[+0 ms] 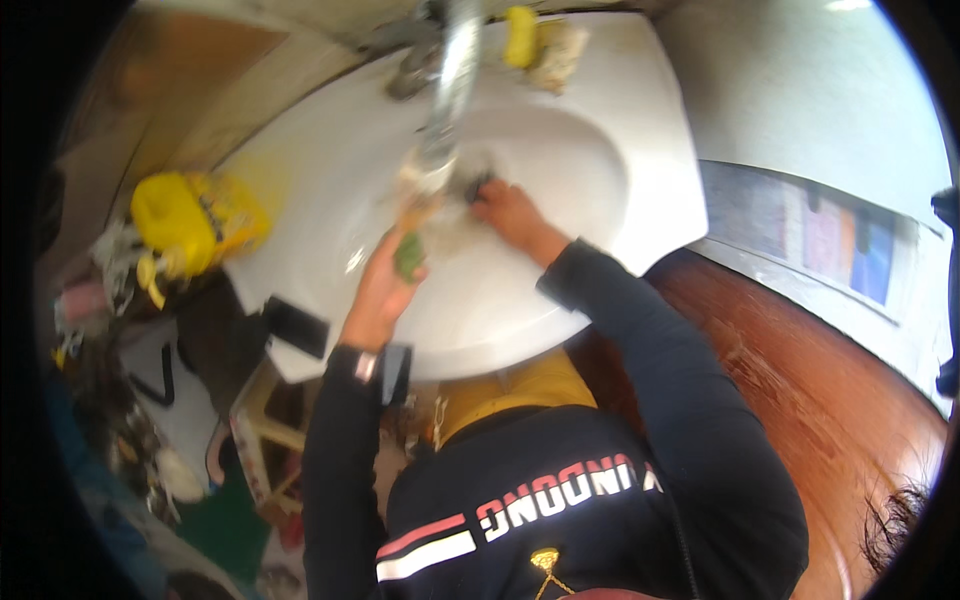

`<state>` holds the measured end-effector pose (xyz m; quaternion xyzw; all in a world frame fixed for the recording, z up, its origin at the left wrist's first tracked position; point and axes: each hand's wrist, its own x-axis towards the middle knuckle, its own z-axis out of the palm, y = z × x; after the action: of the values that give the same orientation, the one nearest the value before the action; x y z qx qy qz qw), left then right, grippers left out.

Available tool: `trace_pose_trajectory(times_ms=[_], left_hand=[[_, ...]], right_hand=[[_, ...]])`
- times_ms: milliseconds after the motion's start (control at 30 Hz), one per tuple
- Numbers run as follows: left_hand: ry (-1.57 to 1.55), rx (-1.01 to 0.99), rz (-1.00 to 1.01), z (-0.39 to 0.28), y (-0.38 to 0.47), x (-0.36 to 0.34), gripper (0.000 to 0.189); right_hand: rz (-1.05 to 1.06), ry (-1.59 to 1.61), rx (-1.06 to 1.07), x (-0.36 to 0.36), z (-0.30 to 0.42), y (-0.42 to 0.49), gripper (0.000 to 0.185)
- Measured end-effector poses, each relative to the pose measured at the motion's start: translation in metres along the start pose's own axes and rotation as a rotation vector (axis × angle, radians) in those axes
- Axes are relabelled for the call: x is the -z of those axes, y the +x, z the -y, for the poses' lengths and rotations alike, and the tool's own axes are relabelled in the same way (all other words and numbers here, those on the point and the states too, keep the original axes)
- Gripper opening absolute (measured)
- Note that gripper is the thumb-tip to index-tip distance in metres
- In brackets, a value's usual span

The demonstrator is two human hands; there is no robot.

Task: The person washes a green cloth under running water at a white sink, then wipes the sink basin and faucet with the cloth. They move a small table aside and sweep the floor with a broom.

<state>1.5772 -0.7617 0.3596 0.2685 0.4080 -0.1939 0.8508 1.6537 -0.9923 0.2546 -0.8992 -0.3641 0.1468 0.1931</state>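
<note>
My left hand (386,274) is below the mouth of the metal tap (454,75). It holds a small green piece (409,257), perhaps a scouring pad, near the thumb. Its far end by the spout is blurred. Inside the white washbasin (525,307), my right hand (514,217) reaches down towards the bowl's middle. Its fingertips are on a small dark object (476,187), maybe a drain plug; blur hides its exact shape. Greyish-brown dirt marks the bowl around it.
A yellow plastic jug (176,225) stands at the basin's left edge. Near the front left corner lies a dark flat object (296,326), perhaps a phone. A yellow bottle (520,37) and a worn sponge-like block (559,56) rest on the back rim. A wooden frame (259,420) is below left.
</note>
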Motion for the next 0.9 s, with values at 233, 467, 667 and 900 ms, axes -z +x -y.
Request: trace_pose_trajectory(times_ms=[233, 467, 667, 900], left_hand=[[-0.065, 0.060, -0.156, -0.016, -0.034, 0.023, 0.012], [-0.053, 0.058, -0.170, -0.017, -0.044, 0.020, 0.013], [-0.059, 0.109, -0.131, -0.009, -0.042, 0.019, 0.016], [-0.029, 0.090, -0.114, -0.009, -0.039, -0.001, 0.019]], right_hand=[[-0.587, 0.458, -0.320, 0.105, -0.035, -0.039, 0.035], [-0.786, -0.255, -0.360, 0.202, -0.181, 0.006, 0.041], [-0.738, 0.015, 0.007, 0.157, -0.155, 0.073, 0.038], [-0.518, 0.353, 0.353, 0.111, -0.023, 0.045, 0.045]])
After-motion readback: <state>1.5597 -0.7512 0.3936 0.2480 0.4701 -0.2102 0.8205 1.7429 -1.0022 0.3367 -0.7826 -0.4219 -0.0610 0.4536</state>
